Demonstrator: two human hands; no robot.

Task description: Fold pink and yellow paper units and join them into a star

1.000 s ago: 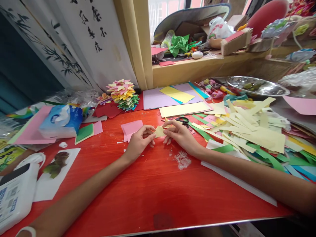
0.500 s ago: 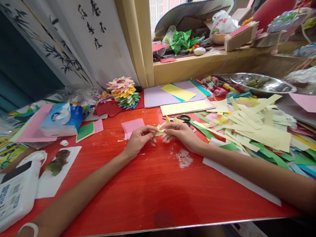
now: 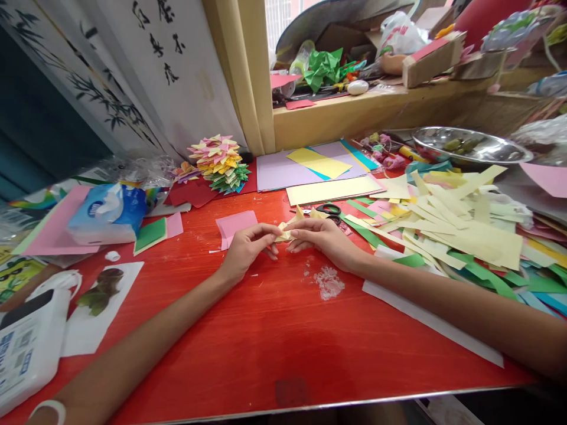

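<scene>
Between my two hands is a small folded piece of pale yellow paper (image 3: pixel 284 234), partly covered by the fingers. My left hand (image 3: pixel 250 249) pinches its left side between thumb and fingers. On the other side, my right hand (image 3: pixel 322 239) grips it with thumb and forefinger. Pink square paper (image 3: pixel 235 226) lies just behind my left hand. Black-handled scissors (image 3: pixel 329 211) rest behind my right hand, beside more folded yellow paper (image 3: pixel 315 213). A small pile of clear bits (image 3: pixel 329 283) lies on the red table (image 3: pixel 248 354) below my right wrist.
Yellow and green paper strips (image 3: pixel 460 230) heap up on the right, with a metal dish (image 3: pixel 472 146) behind. Coloured sheets (image 3: pixel 274 171) lie at the back near a folded-paper stack (image 3: pixel 219 165). To the left are a tissue pack (image 3: pixel 108 212) and a white device (image 3: pixel 33 348).
Both hands keep hold of the folded paper, with only slight finger movement. The whole view has shifted a little, so things appear slightly further left.
</scene>
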